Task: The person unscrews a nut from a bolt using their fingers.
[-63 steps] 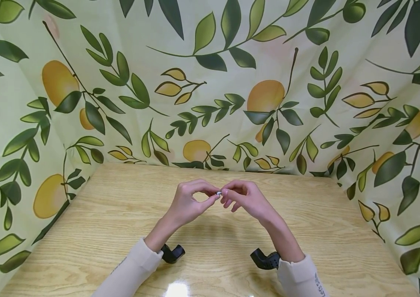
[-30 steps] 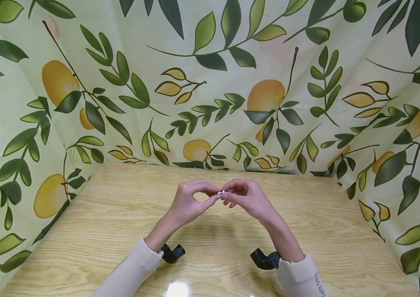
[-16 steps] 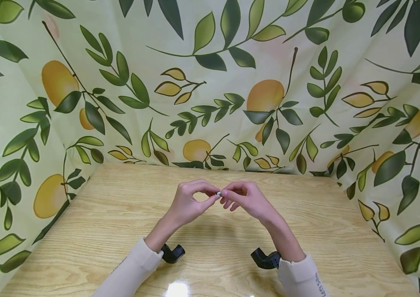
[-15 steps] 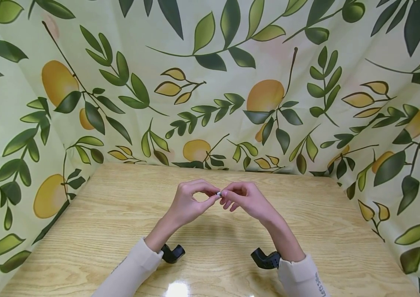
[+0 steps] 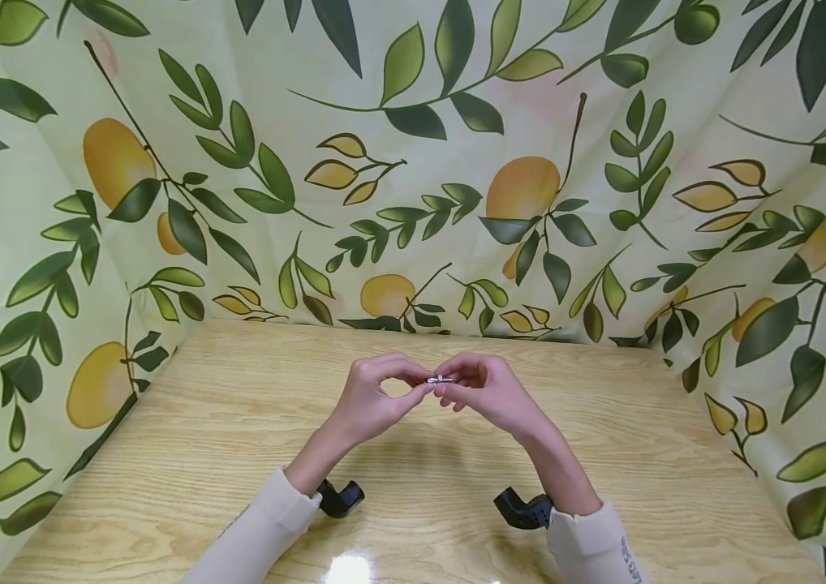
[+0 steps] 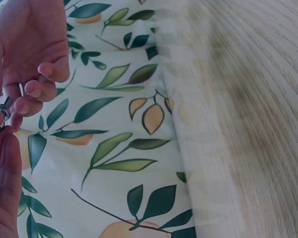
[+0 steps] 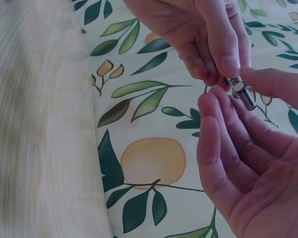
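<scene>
A small silver bolt (image 7: 249, 100) with a hex nut (image 7: 238, 89) on its thread is held in the air between both hands. My left hand (image 5: 384, 397) pinches its head end between thumb and fingertips, which hide that end. The thread points toward my right hand (image 5: 489, 393). In the right wrist view the right fingers (image 7: 227, 134) are nearly straight, with fingertips and thumb spread on either side of the nut. Head and left wrist views also show metal between the hands.
Below the hands is a pale wood-grain table (image 5: 252, 462). A cloth (image 5: 413, 186) printed with leaves and orange fruit hangs behind and at both sides. Black curved wrist mounts (image 5: 522, 511) stick out by the cream sleeves (image 5: 255, 527).
The right thumb and fingers were together over the bolt 2.1 s ago, apart at 1.0 s, together again at 0.5 s, and are apart now, baring more thread. My left hand has stayed put.
</scene>
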A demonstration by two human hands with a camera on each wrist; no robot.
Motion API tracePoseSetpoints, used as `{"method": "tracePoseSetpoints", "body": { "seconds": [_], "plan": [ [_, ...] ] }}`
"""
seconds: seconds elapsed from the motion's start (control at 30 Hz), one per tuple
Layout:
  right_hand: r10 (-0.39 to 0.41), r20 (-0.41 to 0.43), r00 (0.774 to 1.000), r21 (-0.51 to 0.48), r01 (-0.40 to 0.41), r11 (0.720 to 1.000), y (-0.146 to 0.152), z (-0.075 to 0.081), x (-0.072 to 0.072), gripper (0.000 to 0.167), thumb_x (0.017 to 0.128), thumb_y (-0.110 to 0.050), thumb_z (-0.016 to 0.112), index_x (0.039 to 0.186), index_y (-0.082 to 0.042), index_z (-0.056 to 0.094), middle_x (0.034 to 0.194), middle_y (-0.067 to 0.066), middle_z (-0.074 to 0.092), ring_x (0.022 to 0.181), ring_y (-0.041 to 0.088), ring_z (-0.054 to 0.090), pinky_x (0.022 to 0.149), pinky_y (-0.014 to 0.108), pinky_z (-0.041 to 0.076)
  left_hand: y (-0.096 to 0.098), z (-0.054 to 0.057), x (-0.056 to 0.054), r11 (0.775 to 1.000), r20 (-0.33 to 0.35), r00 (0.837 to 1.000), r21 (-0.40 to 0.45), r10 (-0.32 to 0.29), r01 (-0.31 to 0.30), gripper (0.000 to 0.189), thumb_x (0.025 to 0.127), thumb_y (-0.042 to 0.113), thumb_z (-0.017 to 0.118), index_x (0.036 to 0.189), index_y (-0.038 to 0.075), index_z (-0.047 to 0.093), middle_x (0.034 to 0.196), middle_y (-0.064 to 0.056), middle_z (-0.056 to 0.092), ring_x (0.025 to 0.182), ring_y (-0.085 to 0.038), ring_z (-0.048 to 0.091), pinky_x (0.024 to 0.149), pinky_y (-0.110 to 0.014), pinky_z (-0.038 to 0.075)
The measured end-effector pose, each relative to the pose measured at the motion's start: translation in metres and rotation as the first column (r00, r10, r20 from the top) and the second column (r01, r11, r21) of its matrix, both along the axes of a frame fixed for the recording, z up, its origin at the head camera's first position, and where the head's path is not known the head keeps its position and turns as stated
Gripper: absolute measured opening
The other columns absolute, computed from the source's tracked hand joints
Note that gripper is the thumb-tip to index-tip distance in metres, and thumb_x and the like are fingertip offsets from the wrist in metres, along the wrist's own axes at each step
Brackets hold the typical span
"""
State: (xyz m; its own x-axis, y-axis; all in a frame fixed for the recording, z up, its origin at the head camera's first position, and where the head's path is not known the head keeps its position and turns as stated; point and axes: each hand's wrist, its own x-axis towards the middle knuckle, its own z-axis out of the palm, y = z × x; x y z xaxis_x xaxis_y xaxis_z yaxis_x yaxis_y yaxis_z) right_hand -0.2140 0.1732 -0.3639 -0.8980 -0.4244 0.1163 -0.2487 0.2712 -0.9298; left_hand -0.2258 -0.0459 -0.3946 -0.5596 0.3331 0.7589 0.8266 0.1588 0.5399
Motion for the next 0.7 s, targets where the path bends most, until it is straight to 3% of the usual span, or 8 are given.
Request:
{"method": "tracePoseSetpoints", "body": {
  "seconds": [0.27,0.7],
  "plan": [
    [0.001,-0.017,1.000,0.025,-0.001,1.000,0.0013,-0.0021,-0.0027,0.025,0.102,-0.022,0.065,0.109,0.002,0.072,0.094,0.019,0.075,0.081,0.020,0.072,0.071,0.033,0.063,0.0004,0.0001,0.0003,1.000,0.000,1.000,0.002,0.007,-0.007,0.012,0.085,0.001,0.082,0.095,0.008,0.081,0.088,-0.003,0.079,0.077,-0.010,0.074,0.075,-0.025,0.063],
    [-0.001,0.000,1.000,-0.021,0.001,1.000,0.0009,0.0001,-0.0001,0.024,0.097,-0.014,0.071,0.113,0.004,0.068,0.096,0.015,0.074,0.080,0.017,0.073,0.072,0.033,0.063,0.0008,-0.0007,0.0005,1.000,0.020,1.000,-0.009,0.003,-0.003,0.012,0.086,0.003,0.081,0.096,0.009,0.081,0.089,-0.002,0.079,0.078,-0.009,0.074,0.077,-0.028,0.064]
  ]
}}
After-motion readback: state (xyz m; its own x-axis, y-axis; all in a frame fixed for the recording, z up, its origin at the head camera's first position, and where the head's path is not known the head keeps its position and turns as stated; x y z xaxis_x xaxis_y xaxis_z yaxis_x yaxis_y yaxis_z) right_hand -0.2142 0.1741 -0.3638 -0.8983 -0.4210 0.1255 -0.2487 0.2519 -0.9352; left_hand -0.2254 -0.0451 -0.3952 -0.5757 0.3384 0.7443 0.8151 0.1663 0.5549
